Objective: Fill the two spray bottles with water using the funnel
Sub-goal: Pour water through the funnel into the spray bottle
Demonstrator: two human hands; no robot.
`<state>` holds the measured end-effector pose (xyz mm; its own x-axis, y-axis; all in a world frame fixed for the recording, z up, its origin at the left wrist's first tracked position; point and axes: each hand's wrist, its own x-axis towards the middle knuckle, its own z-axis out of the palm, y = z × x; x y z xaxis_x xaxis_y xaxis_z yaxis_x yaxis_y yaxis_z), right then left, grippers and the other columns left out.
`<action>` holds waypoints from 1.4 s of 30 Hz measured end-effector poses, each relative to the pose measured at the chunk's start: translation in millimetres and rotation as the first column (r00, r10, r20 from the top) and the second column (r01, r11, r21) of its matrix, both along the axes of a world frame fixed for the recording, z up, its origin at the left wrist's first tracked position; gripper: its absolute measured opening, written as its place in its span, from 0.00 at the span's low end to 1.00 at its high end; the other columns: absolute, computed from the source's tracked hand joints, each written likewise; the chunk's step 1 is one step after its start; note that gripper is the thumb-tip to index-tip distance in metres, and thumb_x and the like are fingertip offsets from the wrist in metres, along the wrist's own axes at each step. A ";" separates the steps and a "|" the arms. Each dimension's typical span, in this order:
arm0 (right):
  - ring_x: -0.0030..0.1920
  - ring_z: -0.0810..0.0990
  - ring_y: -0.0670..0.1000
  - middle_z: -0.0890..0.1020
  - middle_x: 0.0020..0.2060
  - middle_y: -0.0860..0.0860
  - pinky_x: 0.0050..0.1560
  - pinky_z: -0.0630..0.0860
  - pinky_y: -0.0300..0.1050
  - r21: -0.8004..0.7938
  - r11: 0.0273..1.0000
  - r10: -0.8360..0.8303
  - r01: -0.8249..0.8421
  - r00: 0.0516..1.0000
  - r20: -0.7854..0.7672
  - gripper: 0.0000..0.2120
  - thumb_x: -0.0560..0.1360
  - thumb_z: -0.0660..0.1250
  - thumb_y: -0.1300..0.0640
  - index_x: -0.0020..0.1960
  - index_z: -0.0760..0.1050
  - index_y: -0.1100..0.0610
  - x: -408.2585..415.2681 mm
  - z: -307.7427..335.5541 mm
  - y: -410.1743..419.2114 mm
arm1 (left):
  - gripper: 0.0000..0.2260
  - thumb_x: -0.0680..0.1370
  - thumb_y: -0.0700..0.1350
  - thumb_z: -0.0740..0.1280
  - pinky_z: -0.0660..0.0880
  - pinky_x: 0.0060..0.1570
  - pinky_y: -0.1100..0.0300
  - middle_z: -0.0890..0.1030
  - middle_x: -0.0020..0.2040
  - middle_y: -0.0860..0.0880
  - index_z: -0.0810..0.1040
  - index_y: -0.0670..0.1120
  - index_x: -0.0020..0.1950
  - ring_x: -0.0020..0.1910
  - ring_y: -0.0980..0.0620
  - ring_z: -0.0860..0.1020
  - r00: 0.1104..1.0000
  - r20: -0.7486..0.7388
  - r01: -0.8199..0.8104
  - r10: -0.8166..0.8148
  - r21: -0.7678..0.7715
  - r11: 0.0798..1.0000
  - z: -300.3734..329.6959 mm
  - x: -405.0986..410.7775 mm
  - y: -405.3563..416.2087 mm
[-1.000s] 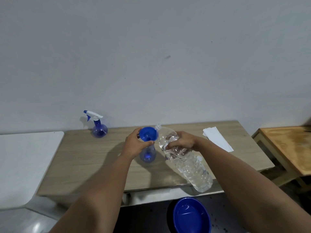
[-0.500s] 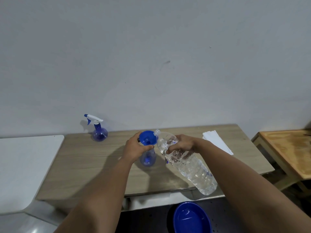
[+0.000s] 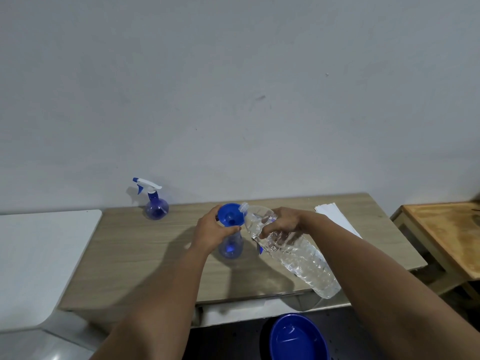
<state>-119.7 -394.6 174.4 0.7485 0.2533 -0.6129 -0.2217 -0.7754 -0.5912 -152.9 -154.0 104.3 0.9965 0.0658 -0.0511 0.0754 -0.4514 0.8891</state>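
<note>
From the head camera, we are mid-pour on the first fill: the blue funnel [image 3: 230,215] sits in the neck of the open spray bottle [image 3: 230,246] at the middle of the wooden table [image 3: 145,252], and the large clear water bottle [image 3: 288,249] is tipped with its uncapped mouth right at the funnel's rim. The next move, I'd judge, calls for a slow, steady tilt so the funnel does not overflow, then a shift to the other vessel. The left hand [image 3: 211,233] reaches in from the near side, fingers curled around the funnel and bottle neck, steadying the pair. The right hand [image 3: 281,222] wraps the water bottle's shoulder from above, clamped firmly, forearm angled in from the right. The second spray bottle [image 3: 155,203], trigger head on, stands by the wall, well apart. A blue basin [image 3: 298,339] sits below the table edge.
</note>
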 end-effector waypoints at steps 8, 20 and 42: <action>0.40 0.84 0.59 0.86 0.48 0.59 0.54 0.85 0.63 -0.023 1.000 -0.006 0.006 1.000 0.005 0.31 0.60 0.84 0.48 0.59 0.80 0.54 0.5 4.6 3.8 | 0.25 0.59 0.55 0.81 0.71 0.42 0.70 0.80 0.43 0.73 0.72 0.77 0.45 0.47 0.69 0.78 1.000 -0.019 -0.021 0.022 0.015 1.000 -1.7 2.1 -1.0; 0.23 0.81 0.45 0.84 0.33 0.48 0.26 0.77 0.37 -0.098 0.993 0.065 -0.062 0.997 0.028 0.17 0.71 0.81 0.54 0.56 0.81 0.57 -3.8 20.1 9.1 | 0.25 0.60 0.54 0.81 0.76 0.47 0.64 0.83 0.47 0.65 0.77 0.66 0.52 0.48 0.67 0.79 1.000 -0.017 -0.025 0.026 0.023 0.999 -9.5 7.6 1.3; 0.30 0.83 0.46 0.83 0.39 0.49 0.27 0.77 0.36 -0.147 0.979 0.145 -0.139 0.989 0.030 0.12 0.69 0.82 0.50 0.47 0.82 0.52 3.6 14.2 11.8 | 0.27 0.59 0.57 0.79 0.80 0.52 0.55 0.84 0.48 0.63 0.78 0.61 0.56 0.49 0.61 0.81 1.000 0.024 -0.007 0.006 0.040 0.999 -13.1 9.4 2.3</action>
